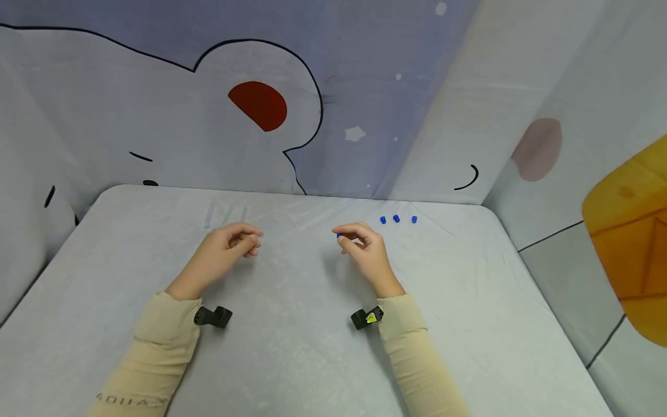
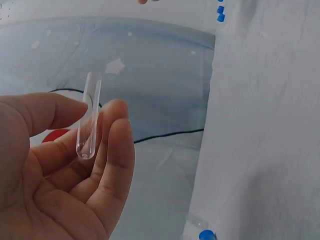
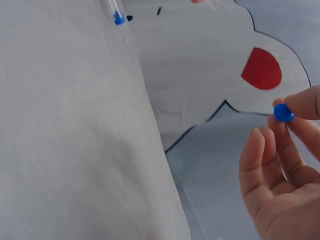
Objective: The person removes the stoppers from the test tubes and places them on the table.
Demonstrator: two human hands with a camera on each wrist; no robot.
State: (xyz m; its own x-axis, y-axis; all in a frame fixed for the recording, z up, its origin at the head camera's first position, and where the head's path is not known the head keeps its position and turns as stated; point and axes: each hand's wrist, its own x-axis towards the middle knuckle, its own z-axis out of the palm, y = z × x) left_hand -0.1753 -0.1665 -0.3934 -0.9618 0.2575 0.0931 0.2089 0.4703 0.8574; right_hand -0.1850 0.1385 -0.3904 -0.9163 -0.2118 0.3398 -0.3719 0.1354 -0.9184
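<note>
Between the thumb and fingers of my left hand (image 1: 223, 255) is a small clear test tube (image 2: 88, 125), its rounded closed end pointing down in the left wrist view. The tube barely shows in the head view. My right hand (image 1: 367, 252) pinches a small round blue cap (image 3: 284, 113) between thumb and fingertips. Both hands are held over the table, apart from each other, the right one left of three loose blue caps (image 1: 396, 218).
On the back left of the white table (image 1: 292, 347) lie several clear tubes (image 1: 227, 215), faint against the cloth. A tube with a blue end (image 3: 118, 18) shows in the right wrist view. A printed fabric wall (image 1: 365, 162) rises along the table's back edge.
</note>
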